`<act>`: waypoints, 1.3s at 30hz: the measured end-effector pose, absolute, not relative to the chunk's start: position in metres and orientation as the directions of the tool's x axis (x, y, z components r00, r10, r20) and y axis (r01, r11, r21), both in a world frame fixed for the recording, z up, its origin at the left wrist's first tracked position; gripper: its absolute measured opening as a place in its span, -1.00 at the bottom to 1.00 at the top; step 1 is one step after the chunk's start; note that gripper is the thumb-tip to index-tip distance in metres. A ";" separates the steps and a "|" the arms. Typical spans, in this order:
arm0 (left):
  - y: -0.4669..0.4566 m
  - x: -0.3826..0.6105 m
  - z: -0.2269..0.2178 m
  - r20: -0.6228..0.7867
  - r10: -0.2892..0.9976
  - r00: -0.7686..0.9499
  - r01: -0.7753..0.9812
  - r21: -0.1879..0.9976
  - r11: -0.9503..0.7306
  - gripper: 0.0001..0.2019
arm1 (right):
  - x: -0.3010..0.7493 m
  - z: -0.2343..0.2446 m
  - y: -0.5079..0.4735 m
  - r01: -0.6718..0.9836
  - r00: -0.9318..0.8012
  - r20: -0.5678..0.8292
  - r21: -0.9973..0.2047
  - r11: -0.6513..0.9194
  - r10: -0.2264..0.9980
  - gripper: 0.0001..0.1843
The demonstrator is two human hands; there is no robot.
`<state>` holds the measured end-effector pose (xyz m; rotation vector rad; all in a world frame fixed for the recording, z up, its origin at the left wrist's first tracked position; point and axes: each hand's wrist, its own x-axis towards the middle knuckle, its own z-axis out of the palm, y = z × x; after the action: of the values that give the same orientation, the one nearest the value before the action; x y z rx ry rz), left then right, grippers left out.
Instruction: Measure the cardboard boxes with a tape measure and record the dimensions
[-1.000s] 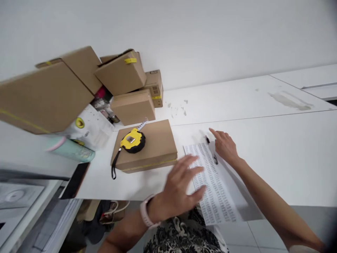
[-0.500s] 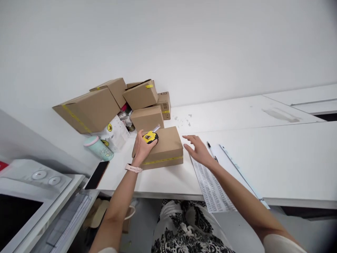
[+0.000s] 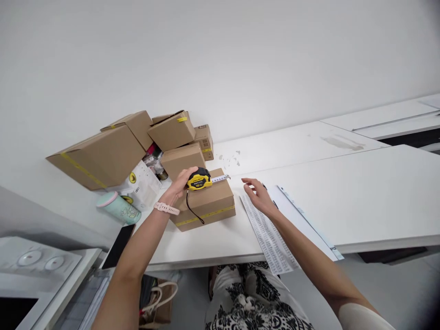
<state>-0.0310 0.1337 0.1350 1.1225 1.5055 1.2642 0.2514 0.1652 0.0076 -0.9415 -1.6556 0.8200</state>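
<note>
While left hand (image 3: 178,185) clasps tape measure (image 3: 198,179), blade (image 3: 220,178) pointing right along box (image 3: 206,204), right hand (image 3: 259,197) spread, empty

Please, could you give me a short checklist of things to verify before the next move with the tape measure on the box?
1. Grip: the left hand closes on the tape measure: ok.
2. The blade is drawn out over the top of the box: ok, a short length.
3. The box lies flat on the table: ok.
4. The right hand is free: ok, open above the printed sheet.
5. Blade tip hooked on the box edge: cannot tell.
6. The strap is away from the blade: ok.
</note>
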 end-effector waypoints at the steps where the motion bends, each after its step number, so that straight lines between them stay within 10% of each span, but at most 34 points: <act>1: 0.135 -0.035 0.136 -0.066 0.975 -0.214 0.112 0.990 0.092 -0.57 | 0.249 0.011 0.170 0.191 -0.173 0.431 -0.867 0.460 0.886 -0.59; 12: 0.153 -0.043 0.118 -0.119 0.980 -0.157 0.069 0.989 0.131 -0.59 | 0.196 0.041 0.246 0.090 -0.357 0.347 -0.911 0.402 0.867 -0.64; 20: 0.149 -0.053 0.116 -0.135 0.971 -0.195 0.063 0.987 0.150 -0.60 | 0.162 0.023 0.264 -0.006 -0.640 0.352 -0.892 0.453 0.683 -0.32; 39: 0.057 -0.197 0.112 -0.221 0.840 -0.496 -0.063 0.974 0.219 -0.76 | 0.160 0.010 0.263 0.100 -0.648 0.341 -0.848 0.520 0.681 -0.51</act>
<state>-0.1974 0.0565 0.1123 0.7348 1.6767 1.3924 0.1601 0.2628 0.0099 -0.6332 -2.0854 1.1053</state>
